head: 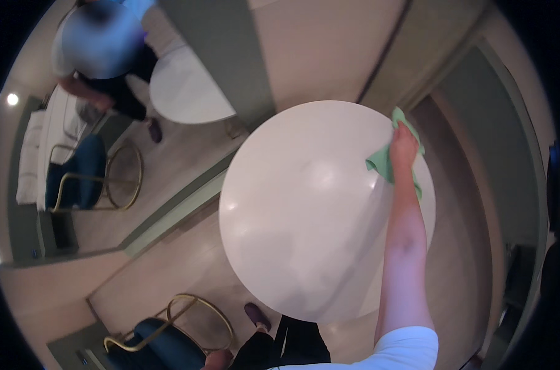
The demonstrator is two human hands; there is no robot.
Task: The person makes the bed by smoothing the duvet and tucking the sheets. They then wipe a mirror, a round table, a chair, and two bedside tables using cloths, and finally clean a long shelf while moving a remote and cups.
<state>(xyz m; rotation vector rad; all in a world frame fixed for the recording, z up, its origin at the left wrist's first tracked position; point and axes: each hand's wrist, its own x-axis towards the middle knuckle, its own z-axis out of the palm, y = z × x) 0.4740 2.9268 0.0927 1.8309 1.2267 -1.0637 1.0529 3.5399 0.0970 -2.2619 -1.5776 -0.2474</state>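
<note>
My right hand (404, 145) presses a green cloth (381, 162) against the far right edge of a round white tabletop (303, 208). The cloth spreads out on both sides of my fingers, and one corner reaches past the rim. My right arm stretches over the table's right side. At the bottom edge of the picture, low beside my leg, part of my left hand (218, 360) shows near the blue chair; its fingers are not clearly seen.
A blue chair with a gold metal frame (201, 303) stands at lower left. A large mirror (169, 157) at left reflects a person, a chair, the table and a bed. A wall borders the table's far side. A grey-green panel (506, 152) stands at right.
</note>
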